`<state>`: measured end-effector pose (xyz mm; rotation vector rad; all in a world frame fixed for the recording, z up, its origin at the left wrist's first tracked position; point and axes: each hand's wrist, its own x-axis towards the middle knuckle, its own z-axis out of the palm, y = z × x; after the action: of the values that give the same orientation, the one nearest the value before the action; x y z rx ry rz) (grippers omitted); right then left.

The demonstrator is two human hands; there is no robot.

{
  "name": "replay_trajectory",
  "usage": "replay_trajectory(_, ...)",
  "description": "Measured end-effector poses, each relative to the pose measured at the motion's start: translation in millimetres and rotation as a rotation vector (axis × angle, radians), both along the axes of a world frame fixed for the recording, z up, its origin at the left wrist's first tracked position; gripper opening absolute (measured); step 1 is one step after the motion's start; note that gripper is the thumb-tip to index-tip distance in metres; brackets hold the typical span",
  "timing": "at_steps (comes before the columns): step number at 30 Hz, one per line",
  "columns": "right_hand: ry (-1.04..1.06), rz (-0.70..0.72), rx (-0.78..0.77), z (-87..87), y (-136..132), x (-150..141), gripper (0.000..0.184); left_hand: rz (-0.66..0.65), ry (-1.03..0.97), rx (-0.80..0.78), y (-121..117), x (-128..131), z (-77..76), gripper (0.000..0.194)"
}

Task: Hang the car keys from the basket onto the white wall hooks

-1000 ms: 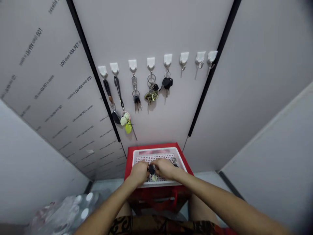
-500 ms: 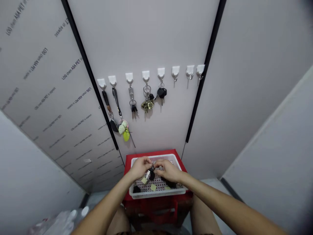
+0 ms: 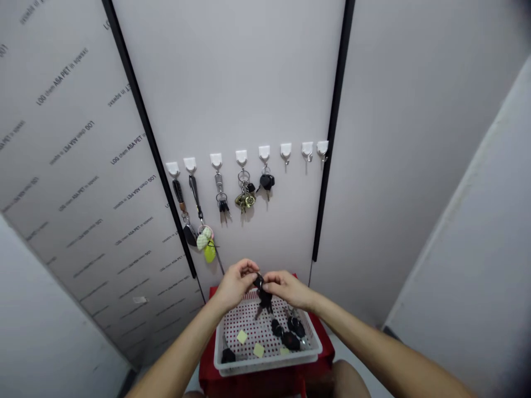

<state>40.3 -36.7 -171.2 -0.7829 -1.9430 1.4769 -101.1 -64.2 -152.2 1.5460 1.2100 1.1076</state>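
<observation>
Black keys (image 3: 264, 299) dangle over the basket (image 3: 269, 364), your left hand (image 3: 238, 282) and right hand (image 3: 289, 289) pinching their top, likely for control.

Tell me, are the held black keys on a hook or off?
Off: left hand and right hand hold the black keys, below the white hooks.

The black keys (image 3: 264, 298) have risen out of the white basket (image 3: 269, 364).
</observation>
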Motion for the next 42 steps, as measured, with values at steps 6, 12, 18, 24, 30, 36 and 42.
replay_trajectory(6, 0.049, -0.092, -0.004, 11.8, -0.5, 1.0, 0.018, 0.102, 0.302, 0.262, -1.9, 2.0, 13.2, 0.009)
replay_trajectory(12, -0.007, -0.233, 0.173, 37.7, 11.7, 11.4, 0.016, 0.075, 0.671, 0.63, -8.8, 3.9, 30.3, 0.02)
replay_trajectory(18, -0.08, -0.322, 0.322, 66.4, 14.2, 16.6, 0.016, 0.053, 0.466, 0.434, 4.8, 17.7, 40.8, 0.037)
replay_trajectory(24, 0.084, -0.556, 0.464, 118.9, 28.6, 23.3, 0.015, 0.2, 0.29, 0.532, 26.3, 42.7, 84.3, 0.025)
replay_trajectory(30, 0.298, -0.832, 0.479, 169.0, 64.6, 28.9, 0.016, 0.312, 0.504, 0.799, 47.7, 64.7, 133.2, 0.033)
replay_trajectory(36, 0.233, -1.028, 0.628, 187.2, 93.6, 24.5, 0.017, 0.406, 0.688, 0.786, 67.8, 72.2, 152.9, 0.035)
replay_trajectory(42, -0.018, -1.077, 0.655, 183.3, 105.9, 23.4, 0.019, 0.414, 0.85, 0.754, 67.7, 72.7, 153.7, 0.025)
